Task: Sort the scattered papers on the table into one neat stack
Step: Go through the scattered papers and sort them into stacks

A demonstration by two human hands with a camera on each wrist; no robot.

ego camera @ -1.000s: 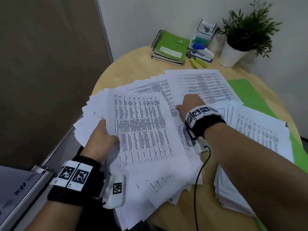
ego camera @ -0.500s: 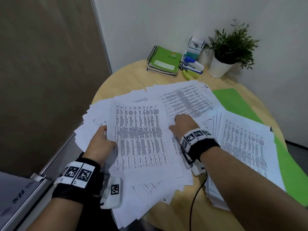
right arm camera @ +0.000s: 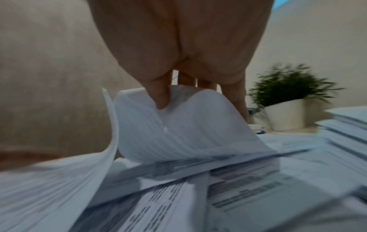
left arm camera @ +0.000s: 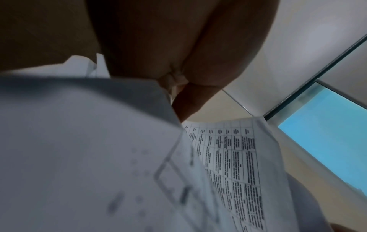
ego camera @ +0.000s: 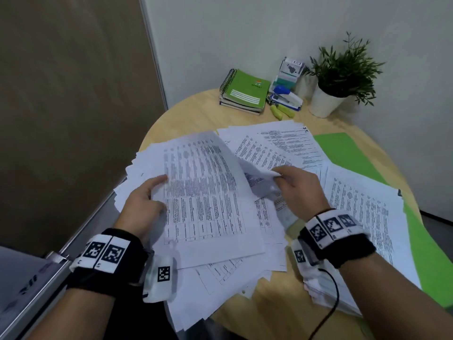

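Printed white papers [ego camera: 277,148] lie fanned over the round wooden table [ego camera: 196,114]. My left hand [ego camera: 144,200] grips the left edge of a lifted bundle of sheets [ego camera: 203,192], thumb on top; the left wrist view shows the printed sheets [left arm camera: 234,157] under the hand. My right hand [ego camera: 299,185] pinches the bent edge of several sheets [ego camera: 259,173] at the middle of the spread. In the right wrist view the thumb [right arm camera: 160,97] presses into that curled edge [right arm camera: 188,119]. A thicker pile of papers [ego camera: 362,217] lies to the right.
At the back of the table are green spiral notebooks [ego camera: 245,92], a stapler and small desk items [ego camera: 284,94], and a potted plant [ego camera: 335,79]. A green folder [ego camera: 348,153] lies under the papers on the right. A wall panel stands to the left.
Both hands went from lying flat on the spread to gripping sheets. The left bundle has risen off the table, and the right hand has drawn back and curled up a paper edge.
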